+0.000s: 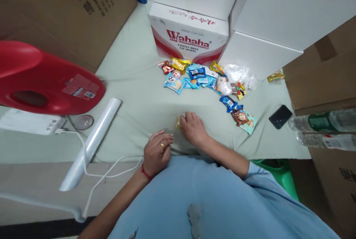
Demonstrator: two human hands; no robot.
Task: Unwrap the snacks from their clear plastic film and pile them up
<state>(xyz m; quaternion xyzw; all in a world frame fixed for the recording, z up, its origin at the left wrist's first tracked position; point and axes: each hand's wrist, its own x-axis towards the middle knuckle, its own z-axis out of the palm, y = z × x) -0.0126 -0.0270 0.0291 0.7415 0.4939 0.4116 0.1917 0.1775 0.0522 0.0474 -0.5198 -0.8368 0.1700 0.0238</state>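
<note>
My right hand (192,127) rests knuckles-up on the pale green cloth (133,94), fingers curled over a small yellow snack packet (178,121) that peeks out at its left. My left hand (156,152) lies just below and to the left, fingers curled in a pinch, with a gold ring and a red wrist string. What it grips, if anything, is hidden. A heap of several snack packets (194,75) lies farther back. Two more packets (244,118) sit to the right of my right hand.
A Wahaha water carton (189,33) and white boxes (278,12) stand behind the snacks. Left are a red plastic object (41,79), a clear plastic roll (91,142), a white power strip (27,122) and cable. Right lie a black phone (280,116) and water bottles (322,122).
</note>
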